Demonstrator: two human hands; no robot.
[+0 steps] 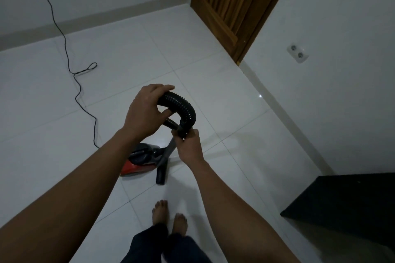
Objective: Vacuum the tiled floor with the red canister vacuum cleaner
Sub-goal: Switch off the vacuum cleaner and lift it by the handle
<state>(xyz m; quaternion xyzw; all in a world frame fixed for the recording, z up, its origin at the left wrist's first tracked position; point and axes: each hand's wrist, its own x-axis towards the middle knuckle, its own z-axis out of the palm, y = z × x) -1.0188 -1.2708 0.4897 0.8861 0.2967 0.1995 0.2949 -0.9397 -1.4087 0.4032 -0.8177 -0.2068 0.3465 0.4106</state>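
Head view, looking down. The left hand (145,111), at the centre of the frame, was curled over the top of a black ribbed hose (186,109), thumb beneath and fingers wrapped across the crest of its arch. The right hand (189,147), just below and to the right, was clamped around the lower end of the same hose, where it met a grey tube (170,149). That tube slanted down to a black end piece (160,175), which lay at or near the tiled floor (213,83); contact could not be judged.

The red canister vacuum cleaner (139,162) rested on the tiles just below the centre of the frame, partly hidden behind the left forearm and beside the grey tube. A black power cord (64,36) ran from the upper left corner, looped once on the floor, and continued toward the canister.

A wooden door (230,6) occupied the upper right, with a white double wall socket (297,53) on the wall to its right. A black object (342,205) of unclear kind filled the lower right corner. Two bare feet (160,213) stood at the bottom centre.
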